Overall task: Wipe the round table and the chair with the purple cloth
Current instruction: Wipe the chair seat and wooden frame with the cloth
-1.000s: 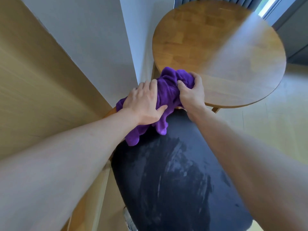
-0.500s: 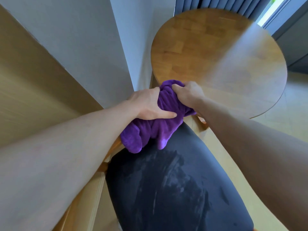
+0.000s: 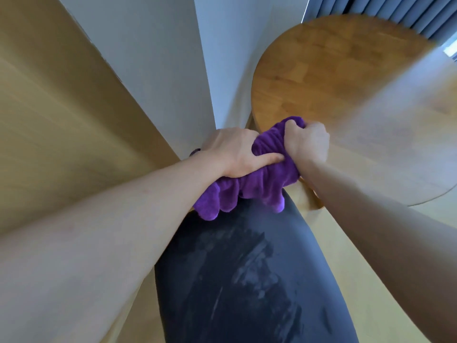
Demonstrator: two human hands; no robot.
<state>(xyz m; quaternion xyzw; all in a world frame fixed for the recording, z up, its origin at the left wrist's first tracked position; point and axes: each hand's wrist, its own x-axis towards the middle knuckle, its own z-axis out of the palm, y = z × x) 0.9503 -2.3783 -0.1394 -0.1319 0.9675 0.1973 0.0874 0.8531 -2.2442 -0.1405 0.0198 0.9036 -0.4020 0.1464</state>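
Here, both hands, left and right, clench the bunched purple fleece cloth above the streaked black chair seat; regathering likely precedes further wiping.

Round wooden worktop beyond and right of the right hand, bare top; cloth bunched at its near edge, whether touching unclear. Dark chair seat below both hands, streaky wipe marks, cloth folds hanging over its far edge. Light wood floor under right forearm.
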